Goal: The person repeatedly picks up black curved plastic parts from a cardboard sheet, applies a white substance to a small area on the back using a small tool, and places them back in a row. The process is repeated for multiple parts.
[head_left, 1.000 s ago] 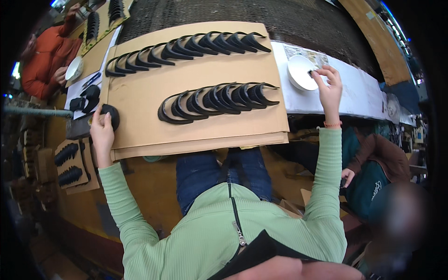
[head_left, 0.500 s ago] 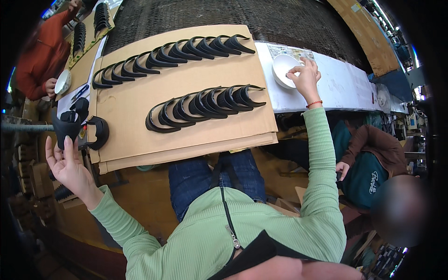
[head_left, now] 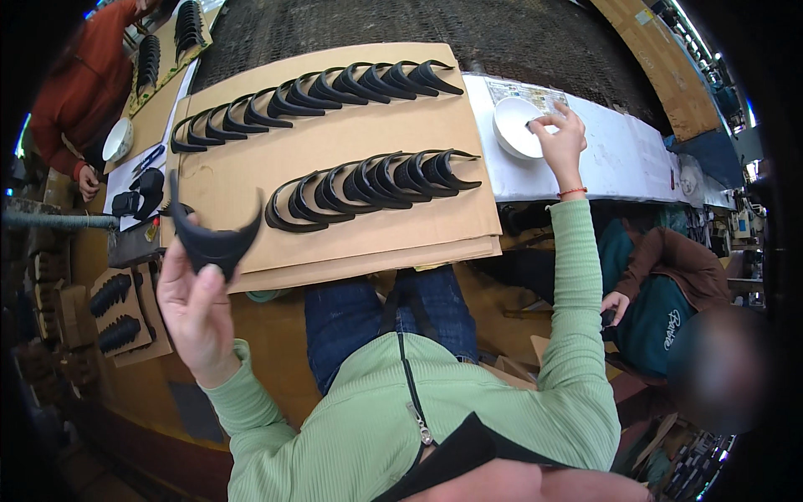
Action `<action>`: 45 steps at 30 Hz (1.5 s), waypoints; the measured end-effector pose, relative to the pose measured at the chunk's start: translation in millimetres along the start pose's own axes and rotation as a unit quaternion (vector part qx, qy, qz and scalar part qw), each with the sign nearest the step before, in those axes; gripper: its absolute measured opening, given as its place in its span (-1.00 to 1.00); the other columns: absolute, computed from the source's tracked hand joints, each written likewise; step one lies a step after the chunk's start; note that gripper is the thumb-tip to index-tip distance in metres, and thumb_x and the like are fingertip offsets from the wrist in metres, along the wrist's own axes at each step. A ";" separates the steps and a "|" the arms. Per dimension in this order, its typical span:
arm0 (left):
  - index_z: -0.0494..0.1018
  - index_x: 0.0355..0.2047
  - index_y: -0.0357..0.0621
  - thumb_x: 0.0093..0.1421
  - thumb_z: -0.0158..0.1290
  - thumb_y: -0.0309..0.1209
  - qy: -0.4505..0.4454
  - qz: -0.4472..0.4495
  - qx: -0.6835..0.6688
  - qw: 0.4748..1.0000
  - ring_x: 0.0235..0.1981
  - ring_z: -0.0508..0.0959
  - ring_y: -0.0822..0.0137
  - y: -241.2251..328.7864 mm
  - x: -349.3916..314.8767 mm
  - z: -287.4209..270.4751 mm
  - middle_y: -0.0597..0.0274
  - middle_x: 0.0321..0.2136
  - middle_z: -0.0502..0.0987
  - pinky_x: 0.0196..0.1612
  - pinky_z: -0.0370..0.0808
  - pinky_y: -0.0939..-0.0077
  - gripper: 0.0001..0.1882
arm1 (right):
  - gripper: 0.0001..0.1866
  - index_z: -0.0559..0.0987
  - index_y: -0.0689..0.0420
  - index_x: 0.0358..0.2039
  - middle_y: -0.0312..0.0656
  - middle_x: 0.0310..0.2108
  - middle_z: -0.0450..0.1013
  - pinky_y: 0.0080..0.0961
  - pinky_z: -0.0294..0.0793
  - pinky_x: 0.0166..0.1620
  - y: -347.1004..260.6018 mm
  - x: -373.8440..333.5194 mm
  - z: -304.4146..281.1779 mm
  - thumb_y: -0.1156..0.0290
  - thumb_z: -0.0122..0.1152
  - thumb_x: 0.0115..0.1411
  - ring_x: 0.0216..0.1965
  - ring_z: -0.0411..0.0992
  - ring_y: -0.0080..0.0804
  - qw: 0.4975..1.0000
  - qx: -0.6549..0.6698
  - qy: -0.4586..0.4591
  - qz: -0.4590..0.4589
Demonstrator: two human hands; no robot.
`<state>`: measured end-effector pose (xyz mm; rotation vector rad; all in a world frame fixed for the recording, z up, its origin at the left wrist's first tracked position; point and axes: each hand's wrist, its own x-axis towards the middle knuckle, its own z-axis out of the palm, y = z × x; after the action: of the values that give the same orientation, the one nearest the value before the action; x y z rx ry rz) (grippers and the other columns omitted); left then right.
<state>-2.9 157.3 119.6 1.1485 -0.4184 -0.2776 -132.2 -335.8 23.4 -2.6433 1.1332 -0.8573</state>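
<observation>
My left hand (head_left: 194, 322) is closed on a black crescent-shaped piece (head_left: 219, 244), thumb on its near face. Its two curved tips point away from me, over the left edge of the cardboard sheet (head_left: 226, 180). On the right, my right hand (head_left: 565, 144) hovers over the rim of a white bowl (head_left: 505, 134). Thumb and forefinger pinch a small dark bit (head_left: 529, 125), too small to name. Two overlapping rows of similar black pieces lie on the cardboard: a far row (head_left: 309, 100) and a shorter near row (head_left: 376, 184).
Left of the cardboard are a black object (head_left: 138, 197) and a blue-handled tool (head_left: 149, 161). A co-worker in red (head_left: 71, 109) stands far left near another white bowl (head_left: 119, 140). Another person (head_left: 661, 293) sits at the right. Dark mesh (head_left: 335, 33) lies beyond the cardboard.
My left hand has moved right and nearer, bringing the black crescent piece away from the table's left end. My right hand has lifted slightly back from the bowl with the small dark bit.
</observation>
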 end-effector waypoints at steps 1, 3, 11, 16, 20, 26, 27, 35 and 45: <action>0.21 0.13 -0.42 0.06 0.05 -0.61 0.005 -0.033 0.005 0.999 -0.09 0.52 0.30 -2.7 -3.2 9.7 0.01 0.04 0.36 -0.15 0.58 0.49 -0.42 | -0.93 0.69 0.05 -0.50 -0.10 0.07 0.38 -0.18 0.04 0.16 0.0 -0.2 -2.0 0.39 0.36 -0.06 0.16 0.20 -0.21 0.991 0.123 0.015 0.046; 0.19 0.15 -0.43 0.01 0.10 -0.60 -0.050 -0.067 -0.029 0.996 -0.14 0.53 0.30 -9.9 -7.0 29.3 0.03 -0.05 0.41 -0.28 0.61 0.52 -0.35 | -0.89 0.68 0.12 -0.49 -0.12 0.02 0.41 -0.32 0.14 0.13 -5.7 -1.5 -10.2 0.37 0.33 0.00 0.07 0.31 -0.26 0.927 0.348 0.061 0.128; 0.00 0.25 -0.48 -0.17 0.19 -0.58 -0.182 -0.261 -0.048 0.947 0.13 0.34 0.30 -23.8 -22.4 80.3 -0.02 0.20 0.21 0.17 0.23 0.54 -0.05 | -0.90 0.59 0.20 -0.34 0.04 0.07 0.34 -0.26 0.17 0.16 -111.0 -96.4 -91.3 0.50 0.19 0.11 0.09 0.28 -0.23 0.730 0.678 -0.083 -0.013; -0.10 0.30 -0.37 -0.05 0.07 -0.75 -0.233 -0.267 -0.126 0.927 -0.09 0.41 0.43 -23.7 -23.7 84.8 0.16 -0.09 0.39 -0.04 0.41 0.58 -0.09 | -0.79 0.65 0.02 -0.46 0.15 0.03 0.34 -0.04 0.06 0.21 -163.3 -135.0 -121.8 0.44 0.41 -0.23 0.13 0.22 -0.02 0.783 0.540 -0.136 -0.276; -0.12 0.31 -0.36 -0.06 0.08 -0.72 -0.234 -0.282 -0.135 0.921 -0.10 0.41 0.44 -22.8 -27.2 81.9 0.16 -0.11 0.39 0.01 0.36 0.56 -0.07 | -0.77 0.66 -0.03 -0.47 0.11 0.02 0.36 -0.04 0.03 0.22 -178.4 -140.0 -121.7 0.34 0.44 -0.24 0.14 0.19 0.02 0.774 0.512 -0.173 -0.331; -0.12 0.31 -0.35 -0.05 0.09 -0.72 -0.231 -0.279 -0.132 0.923 -0.15 0.40 0.46 -21.6 -29.9 77.7 0.17 -0.13 0.38 -0.07 0.40 0.61 -0.07 | -0.80 0.65 -0.05 -0.50 0.08 0.02 0.36 -0.03 0.01 0.23 -182.6 -141.7 -125.0 0.35 0.41 -0.25 0.16 0.16 0.04 0.780 0.478 -0.196 -0.352; -0.12 0.31 -0.34 -0.05 0.09 -0.72 -0.232 -0.278 -0.130 0.923 -0.15 0.40 0.47 -21.5 -29.7 77.2 0.17 -0.14 0.38 -0.08 0.40 0.61 -0.07 | -0.80 0.65 -0.05 -0.51 0.08 0.02 0.36 -0.03 0.01 0.23 -183.2 -141.6 -125.1 0.35 0.40 -0.26 0.16 0.16 0.04 0.781 0.476 -0.194 -0.353; -0.15 0.32 -0.32 -0.03 0.10 -0.71 -0.231 -0.278 -0.135 0.922 -0.20 0.42 0.49 -21.0 -29.5 76.8 0.19 -0.17 0.37 -0.10 0.41 0.61 -0.06 | -0.81 0.65 -0.07 -0.52 0.06 0.02 0.36 -0.06 0.02 0.23 -185.0 -141.9 -126.1 0.34 0.41 -0.26 0.16 0.15 0.04 0.790 0.458 -0.188 -0.362; -0.20 0.33 -0.28 -0.02 0.12 -0.69 -0.249 -0.248 -0.111 0.930 -0.19 0.41 0.49 -24.6 -30.9 75.9 0.19 -0.16 0.35 -0.11 0.40 0.64 -0.02 | -0.81 0.65 -0.13 -0.51 0.07 0.02 0.35 0.01 -0.03 0.24 -182.3 -144.7 -123.5 0.31 0.42 -0.25 0.18 0.11 0.08 0.794 0.447 -0.181 -0.371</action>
<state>-65.0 98.5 117.6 0.9379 -0.5199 -1.0494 -167.4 -94.2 122.5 -2.1574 -0.4209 -0.6580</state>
